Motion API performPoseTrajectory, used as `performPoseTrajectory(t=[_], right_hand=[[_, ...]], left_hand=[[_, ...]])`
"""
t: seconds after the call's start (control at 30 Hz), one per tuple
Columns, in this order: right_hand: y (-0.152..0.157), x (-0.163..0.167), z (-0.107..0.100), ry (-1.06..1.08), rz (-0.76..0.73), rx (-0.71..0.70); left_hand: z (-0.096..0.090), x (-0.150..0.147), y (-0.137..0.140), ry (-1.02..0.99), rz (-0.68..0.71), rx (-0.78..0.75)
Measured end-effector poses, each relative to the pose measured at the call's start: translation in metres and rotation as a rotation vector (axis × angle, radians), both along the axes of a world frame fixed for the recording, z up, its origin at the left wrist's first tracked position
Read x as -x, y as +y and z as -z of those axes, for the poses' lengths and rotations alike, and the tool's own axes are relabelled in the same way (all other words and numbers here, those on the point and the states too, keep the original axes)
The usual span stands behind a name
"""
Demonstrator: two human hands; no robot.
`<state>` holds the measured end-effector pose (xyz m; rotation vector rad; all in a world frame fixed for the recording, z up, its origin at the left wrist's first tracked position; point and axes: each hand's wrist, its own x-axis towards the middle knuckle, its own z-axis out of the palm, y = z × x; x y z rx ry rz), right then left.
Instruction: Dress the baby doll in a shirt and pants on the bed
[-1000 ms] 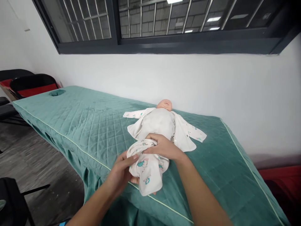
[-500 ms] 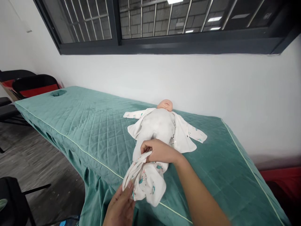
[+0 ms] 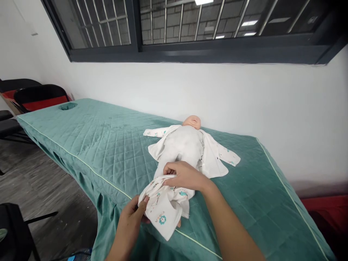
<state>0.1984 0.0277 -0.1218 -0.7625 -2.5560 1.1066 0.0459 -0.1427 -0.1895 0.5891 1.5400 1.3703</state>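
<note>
A baby doll (image 3: 182, 143) with a white cloth body lies on its back, its head toward the wall. Its arms are in the sleeves of a white printed baby shirt (image 3: 214, 156), which is spread open. Bunched around the doll's lower legs are white printed baby pants (image 3: 165, 208). My left hand (image 3: 136, 214) pinches the left edge of the pants between thumb and fingers. With curled fingers, my right hand (image 3: 185, 175) grips the waistband over the legs. A bit of a foot (image 3: 179, 223) shows below the fabric.
A green quilted cover (image 3: 114, 141) drapes the bed, which has a round hole (image 3: 67, 106) at its far left. Behind runs a white wall (image 3: 244, 98) under a barred window. Black and red chairs (image 3: 42, 98) stand at left; another dark chair (image 3: 13, 228) is near.
My left hand has moved up and to the left with the pants' edge. The fabric is spread wider and a foot tip now shows. My right hand stays almost in place.
</note>
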Motion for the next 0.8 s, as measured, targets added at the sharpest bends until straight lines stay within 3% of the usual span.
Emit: performPoseTrajectory(t=[0.1, 0.23, 0.4, 0.63, 0.8], right_hand=[[-0.001, -0.001, -0.001, 0.003, 0.039, -0.056], [0.0, -0.003, -0.003, -0.016, 0.06, -0.09], [0.005, -0.008, -0.007, 0.046, 0.106, -0.05], [0.012, -0.014, -0.005, 0.148, 0.23, 0.053], [0.014, -0.016, 0.001, 0.233, 0.293, 0.115]], left_hand=[[-0.001, 0.005, 0.01, -0.061, 0.088, 0.026], [-0.011, 0.003, 0.028, -0.035, 0.087, -0.029], [-0.018, 0.008, 0.058, 0.239, 0.086, -0.227], [0.009, 0.032, 0.119, 0.66, 0.233, -0.37], [0.013, 0.04, 0.159, 0.854, 0.31, -0.416]])
